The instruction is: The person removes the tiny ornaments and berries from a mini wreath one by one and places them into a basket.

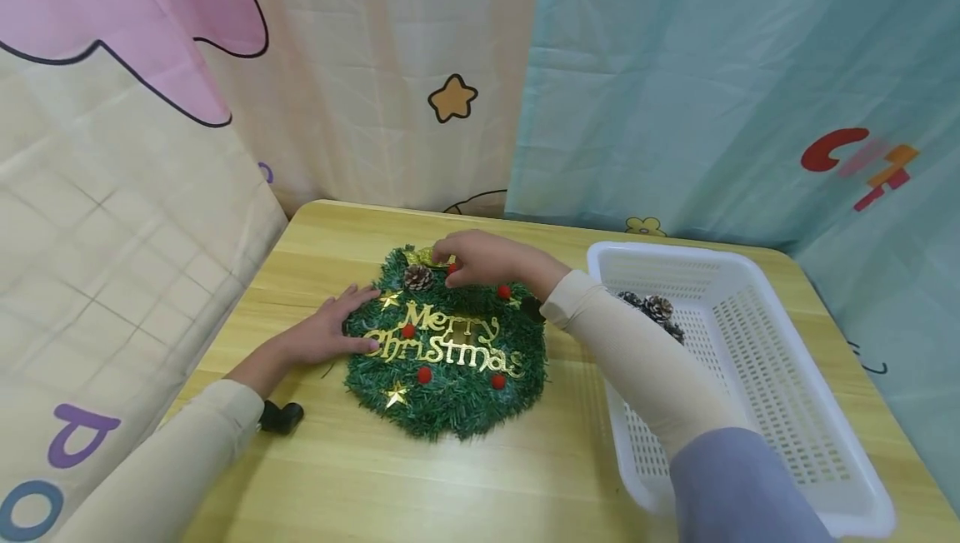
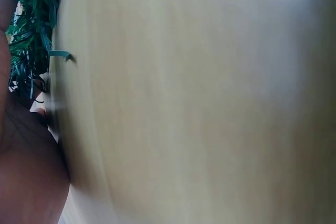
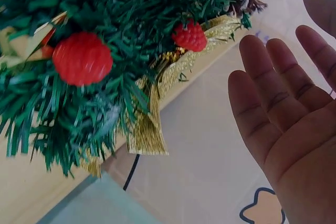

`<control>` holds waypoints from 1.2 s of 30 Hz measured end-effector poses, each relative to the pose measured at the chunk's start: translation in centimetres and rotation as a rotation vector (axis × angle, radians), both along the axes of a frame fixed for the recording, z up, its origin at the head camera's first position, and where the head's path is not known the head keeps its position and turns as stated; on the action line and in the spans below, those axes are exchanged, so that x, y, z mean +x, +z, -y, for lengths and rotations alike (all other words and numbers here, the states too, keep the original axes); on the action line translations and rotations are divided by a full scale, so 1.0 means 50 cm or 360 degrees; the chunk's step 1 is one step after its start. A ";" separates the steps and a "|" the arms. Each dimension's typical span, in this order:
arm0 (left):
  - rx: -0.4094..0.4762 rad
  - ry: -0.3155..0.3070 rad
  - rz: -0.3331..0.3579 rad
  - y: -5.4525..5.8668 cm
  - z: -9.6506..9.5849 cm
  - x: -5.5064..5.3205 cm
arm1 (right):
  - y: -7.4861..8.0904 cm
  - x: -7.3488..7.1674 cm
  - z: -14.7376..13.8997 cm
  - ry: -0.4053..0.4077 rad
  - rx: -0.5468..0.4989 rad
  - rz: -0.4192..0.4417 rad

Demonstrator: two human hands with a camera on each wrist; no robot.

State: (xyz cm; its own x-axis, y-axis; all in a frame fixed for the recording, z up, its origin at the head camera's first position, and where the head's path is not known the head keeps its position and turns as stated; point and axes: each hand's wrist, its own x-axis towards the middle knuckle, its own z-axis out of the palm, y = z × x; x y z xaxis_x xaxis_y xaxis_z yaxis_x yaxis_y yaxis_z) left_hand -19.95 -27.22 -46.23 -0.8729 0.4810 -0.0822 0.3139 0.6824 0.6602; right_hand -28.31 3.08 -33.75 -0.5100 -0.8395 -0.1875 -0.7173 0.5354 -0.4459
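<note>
Wooden bench (image 1: 420, 485) bears a wreath (image 1: 461, 381), likely light, springy, best held by its rim; left hand (image 1: 330, 331) touches nine o'clock, fingers spread; right hand (image 1: 487, 260), fingers loose, empty, near twelve.

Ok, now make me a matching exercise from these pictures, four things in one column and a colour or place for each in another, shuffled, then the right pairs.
Things:
1. wreath
2. basket
3. "Merry Christmas" lettering
4. left hand

Colours or places:
A. at the wreath's left edge in the head view
B. gold
C. green
D. white

Pairs: 1-C, 2-D, 3-B, 4-A
</note>
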 end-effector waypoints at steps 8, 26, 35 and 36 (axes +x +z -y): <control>-0.0007 0.0010 0.0008 0.001 0.004 0.003 | -0.033 -0.007 0.048 0.0038 -0.0053 -0.0030; -0.0010 0.0025 0.0039 0.009 -0.001 0.000 | -0.079 -0.020 0.083 -0.0077 -0.0025 -0.0140; -0.0009 0.0009 0.0015 0.005 0.000 -0.002 | -0.087 -0.015 0.093 -0.0106 0.0011 -0.0187; -0.0008 0.0007 0.0014 0.005 0.000 -0.001 | -0.088 -0.015 0.093 -0.0106 0.0012 -0.0198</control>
State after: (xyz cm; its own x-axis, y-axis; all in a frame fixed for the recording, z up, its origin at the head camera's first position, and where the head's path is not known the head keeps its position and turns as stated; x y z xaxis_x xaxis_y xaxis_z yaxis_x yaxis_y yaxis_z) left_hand -20.02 -27.23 -45.97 -0.8743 0.4765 -0.0922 0.3049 0.6870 0.6596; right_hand -29.08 -1.58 -38.15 -0.5843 -0.8018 -0.1253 -0.7295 0.5866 -0.3517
